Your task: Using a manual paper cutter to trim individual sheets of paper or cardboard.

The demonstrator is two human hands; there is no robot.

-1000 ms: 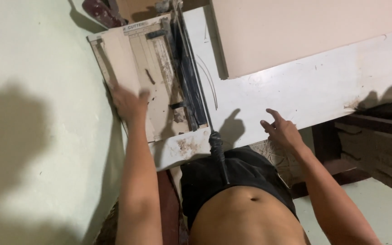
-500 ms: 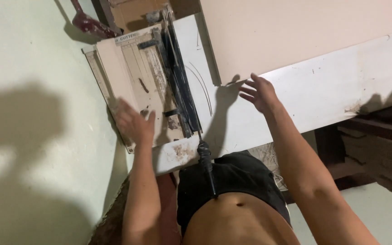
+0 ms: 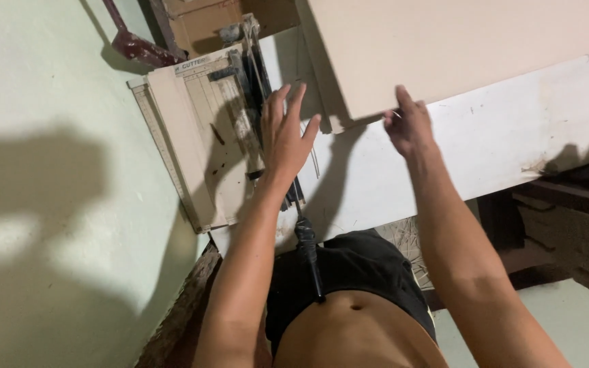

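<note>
Seen from above, a white worktable (image 3: 512, 146) with a paper cutter (image 3: 199, 143) at its left end, close beside a pale green wall (image 3: 42, 204). Left hand (image 3: 288, 133) spread wide over the right edge of the cutter, fingers apart and stretched, gripping nothing; whether touching the dark rail (image 3: 257, 102) below it or only hovering, cannot tell. Right hand (image 3: 409, 126) at the lower edge of a large beige board (image 3: 458, 48), fingers curled at that edge, thumb raised; seems to pinch the board, but the grip itself partly hidden, so not certain. Board lying flat on the table, its lower left corner just beside the cutter and between the two hands. Black lever handle (image 3: 308, 255) of the cutter sticking out over the table front, toward the black shorts (image 3: 349, 279). Cutter base cream-coloured with printed grid lines, stained and dusty. Behind the cutter, a brown carton (image 3: 202, 24) and a dark red tool handle (image 3: 131, 41). Under the table on the right, dark wooden pieces (image 3: 567, 225).
</note>
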